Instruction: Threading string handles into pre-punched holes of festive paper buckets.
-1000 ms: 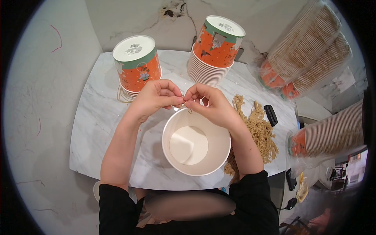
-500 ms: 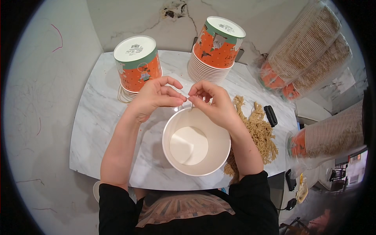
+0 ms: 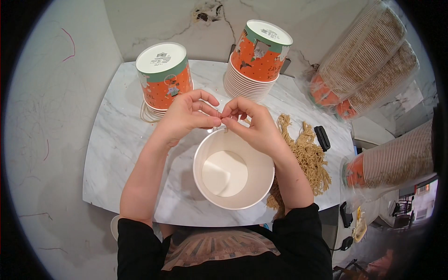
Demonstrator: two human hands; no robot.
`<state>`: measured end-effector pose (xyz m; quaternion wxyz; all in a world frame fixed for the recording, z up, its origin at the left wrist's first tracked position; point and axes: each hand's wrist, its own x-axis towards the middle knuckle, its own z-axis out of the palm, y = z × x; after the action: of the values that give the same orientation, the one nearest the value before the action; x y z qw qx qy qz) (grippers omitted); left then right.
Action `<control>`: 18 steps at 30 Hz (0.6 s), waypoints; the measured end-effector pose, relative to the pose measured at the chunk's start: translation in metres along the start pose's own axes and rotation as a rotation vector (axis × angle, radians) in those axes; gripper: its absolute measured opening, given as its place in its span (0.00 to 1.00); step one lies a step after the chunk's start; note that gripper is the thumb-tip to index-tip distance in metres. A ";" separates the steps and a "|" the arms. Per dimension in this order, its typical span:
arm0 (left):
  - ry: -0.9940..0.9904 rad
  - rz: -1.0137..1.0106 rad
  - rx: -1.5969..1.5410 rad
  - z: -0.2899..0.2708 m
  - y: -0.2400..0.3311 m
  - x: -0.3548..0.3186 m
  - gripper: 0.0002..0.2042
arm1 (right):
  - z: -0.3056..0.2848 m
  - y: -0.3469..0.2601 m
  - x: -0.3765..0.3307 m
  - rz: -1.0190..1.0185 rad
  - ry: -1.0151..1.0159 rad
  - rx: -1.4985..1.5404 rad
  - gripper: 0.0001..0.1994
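Note:
A white paper bucket [image 3: 261,163] stands upright, mouth up, in front of me on the marbled table. Just above its far rim, my left hand [image 3: 189,114] and my right hand [image 3: 253,125] meet at the fingertips. Both pinch a thin tan cord [image 3: 226,131], of which a short piece shows at the rim. Most of the cord between the fingers is hidden. To the right, partly behind my right forearm, lies a heap of tan cords [image 3: 310,161].
Upside-down orange and green buckets stand at the back: a stack on the left [image 3: 165,86] and a taller stack [image 3: 256,60] farther right. Plastic-wrapped bucket stacks [image 3: 368,56] stand beyond the table's right side. A black object [image 3: 322,138] lies by the cords. The table's edge [image 3: 210,226] is near my body.
My fingertips have come together; a small gap showed between them before. The bucket has hardly moved.

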<state>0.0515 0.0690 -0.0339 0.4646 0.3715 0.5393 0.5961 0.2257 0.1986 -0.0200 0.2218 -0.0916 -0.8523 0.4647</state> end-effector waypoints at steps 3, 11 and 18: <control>-0.027 0.002 0.038 0.001 0.000 -0.001 0.18 | -0.001 -0.005 -0.001 0.004 -0.012 0.006 0.06; -0.012 -0.023 0.066 0.000 0.004 -0.008 0.19 | -0.011 -0.037 -0.010 -0.321 -0.130 -0.207 0.06; -0.022 -0.035 0.089 -0.005 -0.001 -0.003 0.18 | 0.003 -0.109 -0.073 -0.920 -0.819 0.718 0.14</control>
<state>0.0473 0.0646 -0.0350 0.4639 0.3886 0.5667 0.5592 0.2946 0.1101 0.0481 0.0737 0.5380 -0.6139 0.5730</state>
